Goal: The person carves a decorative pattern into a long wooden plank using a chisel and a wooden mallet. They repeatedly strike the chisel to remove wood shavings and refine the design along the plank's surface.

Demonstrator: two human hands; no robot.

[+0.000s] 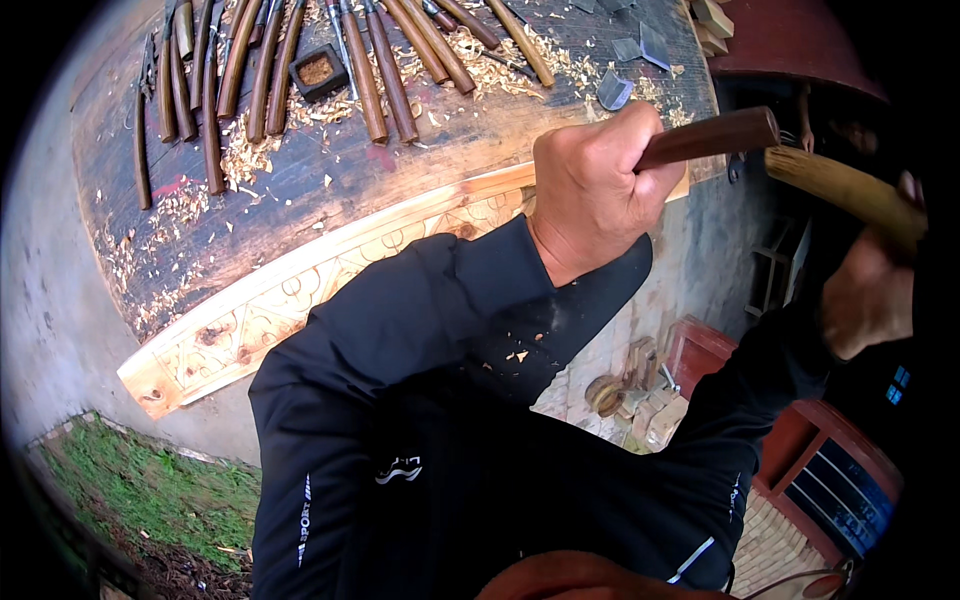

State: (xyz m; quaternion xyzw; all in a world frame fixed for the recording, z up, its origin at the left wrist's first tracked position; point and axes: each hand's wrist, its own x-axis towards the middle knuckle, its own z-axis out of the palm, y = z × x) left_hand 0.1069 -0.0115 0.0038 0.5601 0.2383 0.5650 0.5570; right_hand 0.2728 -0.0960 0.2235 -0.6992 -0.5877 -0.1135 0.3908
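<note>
Patterned board (240, 335) lies along the worktop's (330, 205) edge, slanting up from the frame's left past centre.
The left grip (600, 190), upper centre, closes around a dark handle (710, 138); the right grip (868, 290), far right, clasps a pale stick (840, 188).

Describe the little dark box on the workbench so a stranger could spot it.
Find the dark workbench strewn with wood shavings, then the wooden-handled tools spread across its far side. Among them sits the small square box, open on top with tan material inside. Its squat, blocky shape sets it apart from the long, slender tools either side.
</note>
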